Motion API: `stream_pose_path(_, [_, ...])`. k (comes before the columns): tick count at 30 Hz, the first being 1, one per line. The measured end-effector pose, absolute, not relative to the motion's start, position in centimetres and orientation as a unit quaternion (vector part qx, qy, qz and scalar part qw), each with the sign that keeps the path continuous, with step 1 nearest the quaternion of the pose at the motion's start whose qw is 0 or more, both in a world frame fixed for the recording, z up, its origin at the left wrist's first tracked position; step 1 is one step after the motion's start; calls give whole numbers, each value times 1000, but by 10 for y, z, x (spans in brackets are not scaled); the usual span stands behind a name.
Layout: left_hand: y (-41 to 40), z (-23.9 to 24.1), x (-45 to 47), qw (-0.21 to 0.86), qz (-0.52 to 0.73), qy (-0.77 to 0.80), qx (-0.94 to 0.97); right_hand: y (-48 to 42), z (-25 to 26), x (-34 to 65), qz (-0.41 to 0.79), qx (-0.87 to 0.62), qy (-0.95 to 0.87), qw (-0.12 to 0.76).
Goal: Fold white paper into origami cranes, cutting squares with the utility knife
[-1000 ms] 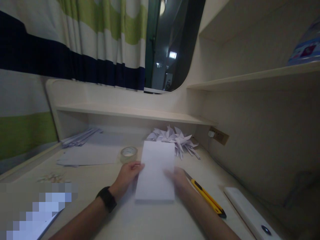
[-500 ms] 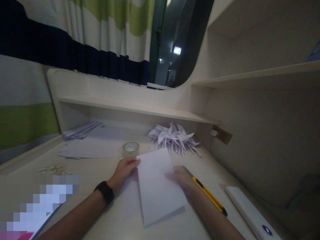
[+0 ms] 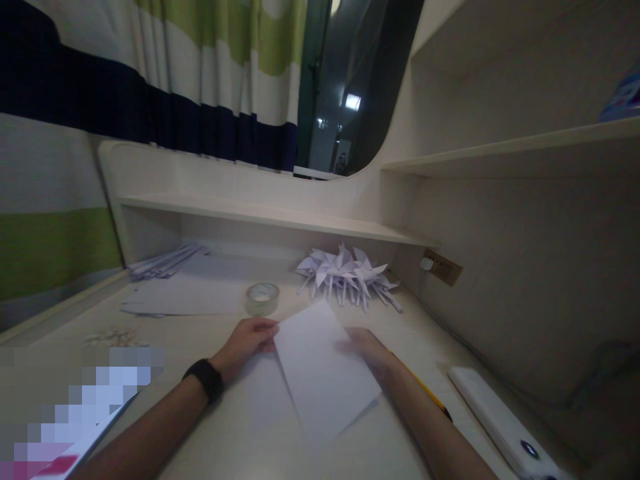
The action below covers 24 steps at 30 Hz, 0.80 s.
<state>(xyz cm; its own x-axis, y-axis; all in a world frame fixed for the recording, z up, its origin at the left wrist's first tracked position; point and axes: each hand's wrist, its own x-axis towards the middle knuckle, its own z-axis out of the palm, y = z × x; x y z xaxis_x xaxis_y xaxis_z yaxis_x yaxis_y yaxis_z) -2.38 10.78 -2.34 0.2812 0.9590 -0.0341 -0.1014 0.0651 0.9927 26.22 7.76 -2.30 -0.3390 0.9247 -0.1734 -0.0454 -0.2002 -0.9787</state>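
A white sheet of paper (image 3: 323, 373) is held above the desk between both hands, tilted with one corner toward me. My left hand (image 3: 253, 337), with a black band on its wrist, pinches the sheet's left corner. On the right edge, my right hand (image 3: 367, 350) grips the paper; its fingertips are slightly blurred. Partly hidden by my right forearm lies a yellow and black utility knife (image 3: 425, 387). A roll of clear tape (image 3: 263, 299) rests on the desk just beyond my left hand.
Several white paper pinwheels (image 3: 345, 270) are heaped at the back. Flat paper sheets (image 3: 190, 290) and folded paper strips (image 3: 170, 261) lie back left, with small pale pieces (image 3: 115, 337) nearer. On the right are a long white device (image 3: 493, 413) and a wall socket (image 3: 443, 267).
The sheet has turned in my hands, its lower edge swinging to the right. My right forearm now covers more of the utility knife.
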Motion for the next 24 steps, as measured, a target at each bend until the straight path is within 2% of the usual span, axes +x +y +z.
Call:
stream_pose_path(4, [110,-24,-28,619,450,402,502,75,-21,260,650,-397,-522,384])
stream_pose_path(11, [109,-19,-30,633,431,393,509,76,-13,260,608,-440,-548,371])
stream_pose_path(24, [112,-22,-34,650,384,381,533,82,-21,268,601,-442,-569,346])
